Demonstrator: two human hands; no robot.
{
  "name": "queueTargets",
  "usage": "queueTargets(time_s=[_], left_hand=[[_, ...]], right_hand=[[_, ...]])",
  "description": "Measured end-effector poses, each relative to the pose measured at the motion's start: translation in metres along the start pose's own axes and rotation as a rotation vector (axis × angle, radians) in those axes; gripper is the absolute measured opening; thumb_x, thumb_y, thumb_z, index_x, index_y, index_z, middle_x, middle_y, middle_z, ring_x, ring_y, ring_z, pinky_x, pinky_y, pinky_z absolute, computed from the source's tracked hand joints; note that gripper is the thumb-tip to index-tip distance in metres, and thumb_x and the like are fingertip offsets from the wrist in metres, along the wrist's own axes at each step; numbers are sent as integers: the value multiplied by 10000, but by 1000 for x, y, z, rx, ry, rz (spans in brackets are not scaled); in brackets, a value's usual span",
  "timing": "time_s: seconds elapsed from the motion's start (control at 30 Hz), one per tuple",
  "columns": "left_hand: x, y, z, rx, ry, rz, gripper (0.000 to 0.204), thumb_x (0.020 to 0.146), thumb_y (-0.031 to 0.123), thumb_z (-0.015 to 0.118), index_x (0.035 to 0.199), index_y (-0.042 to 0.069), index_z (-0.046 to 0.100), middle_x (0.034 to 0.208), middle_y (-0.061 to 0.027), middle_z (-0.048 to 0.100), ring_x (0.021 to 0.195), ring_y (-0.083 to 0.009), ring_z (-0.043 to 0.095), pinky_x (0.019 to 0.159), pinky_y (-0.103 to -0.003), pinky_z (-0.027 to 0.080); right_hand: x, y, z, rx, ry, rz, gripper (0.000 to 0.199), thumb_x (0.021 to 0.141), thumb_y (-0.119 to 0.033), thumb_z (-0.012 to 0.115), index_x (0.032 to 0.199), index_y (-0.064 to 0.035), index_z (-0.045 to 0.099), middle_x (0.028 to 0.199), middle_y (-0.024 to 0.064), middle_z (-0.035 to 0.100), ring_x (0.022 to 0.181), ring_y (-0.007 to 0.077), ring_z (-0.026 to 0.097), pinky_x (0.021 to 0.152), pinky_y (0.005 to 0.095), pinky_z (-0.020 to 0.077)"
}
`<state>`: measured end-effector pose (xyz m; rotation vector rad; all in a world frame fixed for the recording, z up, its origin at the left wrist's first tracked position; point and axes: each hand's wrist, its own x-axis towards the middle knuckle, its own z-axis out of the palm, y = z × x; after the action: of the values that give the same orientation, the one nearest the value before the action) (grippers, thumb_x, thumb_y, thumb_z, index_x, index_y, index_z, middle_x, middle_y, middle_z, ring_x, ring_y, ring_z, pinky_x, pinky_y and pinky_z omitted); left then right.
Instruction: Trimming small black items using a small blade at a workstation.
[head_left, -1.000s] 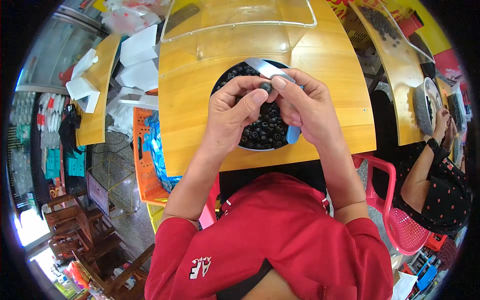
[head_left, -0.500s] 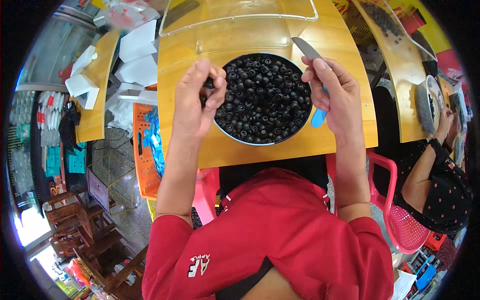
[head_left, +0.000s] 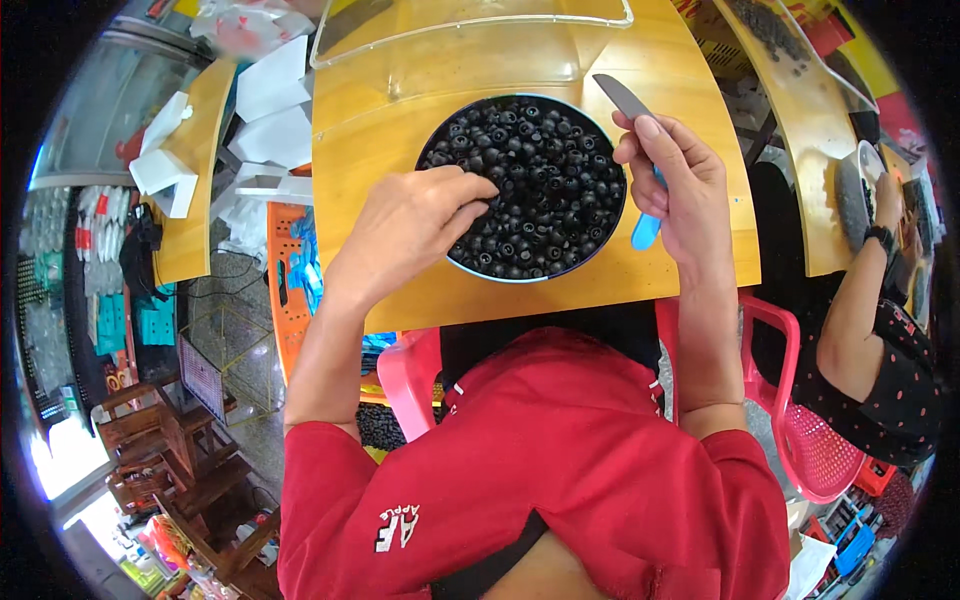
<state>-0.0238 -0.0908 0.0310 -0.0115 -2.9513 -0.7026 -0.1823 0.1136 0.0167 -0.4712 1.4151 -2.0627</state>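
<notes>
A round bowl with a blue rim [head_left: 520, 280] stands near the table's front edge, filled with small round black pieces [head_left: 545, 190], many showing ring-shaped ends. Over the bowl's left side, my left hand [head_left: 410, 220] has its fingers bent together, tips against the pieces; whether one is pinched there is hidden. My right hand [head_left: 690, 185] is raised just right of the bowl, wrapped around a knife [head_left: 622, 98] with a blue handle. Its grey blade points up and to the left, apart from the pieces.
Beyond the bowl lies a clear plastic bin [head_left: 480, 75] on the wooden table [head_left: 690, 110]. An orange crate [head_left: 287, 335] is at the table's left side. At right, another person's arm [head_left: 850, 310] reaches over a neighbouring table, beside a pink chair [head_left: 815, 450].
My left hand, which was raised with a black piece in its fingers, has turned over and come down onto the pieces in the bowl. The knife stays in my right hand, nearly unmoved.
</notes>
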Motion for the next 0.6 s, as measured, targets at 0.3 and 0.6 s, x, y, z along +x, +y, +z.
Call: queueTargets(time_s=[0.3,0.6], left_hand=[[2,18,9,283,-7,-10,153,800,183,643,805,35,604,762,-119,636,712,-294,640,593,-394,507],[8,14,14,165,127,26,150,819,171,651,843,25,624,734,-116,642,622,-241,646,549,-358,498]], right_hand=[[-1,5,7,14,-26,32,234,947,-156,526,1052,25,629,762,43,626,444,6,344,393,157,265],[-5,4,8,28,-34,52,226,946,-144,524,1054,25,628,772,40,625,444,8,346,397,155,270]])
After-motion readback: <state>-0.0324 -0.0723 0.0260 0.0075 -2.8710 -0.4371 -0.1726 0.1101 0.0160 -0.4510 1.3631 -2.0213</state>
